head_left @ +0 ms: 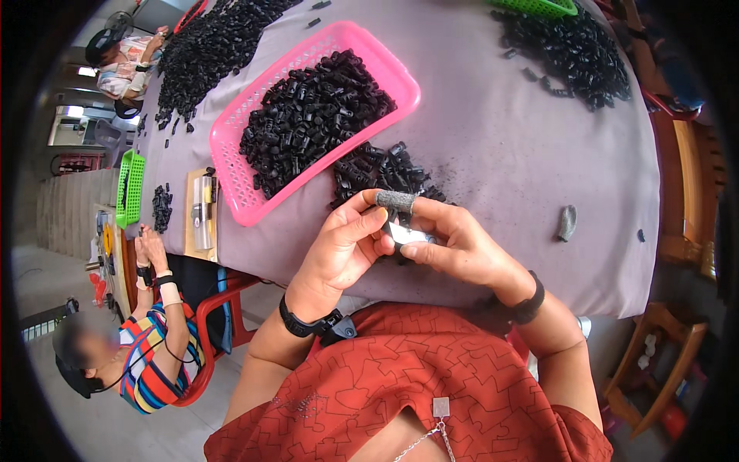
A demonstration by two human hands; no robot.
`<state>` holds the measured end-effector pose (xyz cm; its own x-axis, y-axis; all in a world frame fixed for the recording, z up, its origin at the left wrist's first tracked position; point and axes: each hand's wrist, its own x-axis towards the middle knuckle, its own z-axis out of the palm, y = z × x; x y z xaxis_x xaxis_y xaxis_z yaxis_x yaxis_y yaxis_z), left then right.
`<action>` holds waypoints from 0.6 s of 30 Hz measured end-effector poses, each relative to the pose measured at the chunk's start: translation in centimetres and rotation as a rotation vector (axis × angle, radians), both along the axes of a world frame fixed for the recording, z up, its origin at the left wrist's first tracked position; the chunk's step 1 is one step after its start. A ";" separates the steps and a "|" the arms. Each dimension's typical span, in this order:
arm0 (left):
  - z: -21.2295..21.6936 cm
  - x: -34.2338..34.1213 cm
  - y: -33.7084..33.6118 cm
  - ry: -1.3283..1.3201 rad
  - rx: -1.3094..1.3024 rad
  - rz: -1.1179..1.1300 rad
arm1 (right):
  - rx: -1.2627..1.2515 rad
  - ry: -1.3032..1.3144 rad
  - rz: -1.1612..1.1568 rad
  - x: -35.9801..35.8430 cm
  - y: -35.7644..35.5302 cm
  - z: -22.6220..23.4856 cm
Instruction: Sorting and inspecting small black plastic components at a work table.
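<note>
Close in front of me, my two hands meet over the near edge of the cloth-covered table. My left hand (pixel 344 245) is closed, its thumb and fingers pinching a small black plastic piece (pixel 392 230) that is mostly hidden. In my right hand (pixel 456 243), a shiny, flat, blade-like metal piece (pixel 408 235) is gripped under the thumb, against the black piece. A grey finger sleeve (pixel 395 202) covers a finger that appears to be my right index. Just beyond my fingers lies a loose pile of black plastic parts (pixel 381 171).
A pink basket (pixel 412 88) full of black parts stands beyond my left hand. Larger heaps of black parts (pixel 208 61) lie far left and far right (pixel 581 61). A grey finger sleeve (pixel 567 222) rests at right. At left, another person (pixel 158 339) works beside a green basket (pixel 131 189).
</note>
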<state>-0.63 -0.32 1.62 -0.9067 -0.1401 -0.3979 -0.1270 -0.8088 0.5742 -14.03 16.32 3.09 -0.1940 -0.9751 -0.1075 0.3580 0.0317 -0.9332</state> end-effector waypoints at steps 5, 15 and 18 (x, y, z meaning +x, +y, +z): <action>0.2 0.0 0.0 -0.024 0.030 -0.014 | 0.021 0.008 -0.009 -0.1 -0.1 0.2; 0.8 0.4 -0.5 -0.030 -0.068 0.084 | 0.071 -0.055 -0.218 -0.2 -0.2 -1.3; 0.9 0.7 -0.9 -0.038 -0.122 0.118 | 0.076 -0.037 -0.224 -0.3 -0.4 -1.2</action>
<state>0.10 -1.24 2.48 -0.8657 -0.2939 -0.4052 -0.0587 -0.7443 0.6653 -14.31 15.93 1.92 -0.3988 -0.8971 -0.1900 0.3978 0.0174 -0.9173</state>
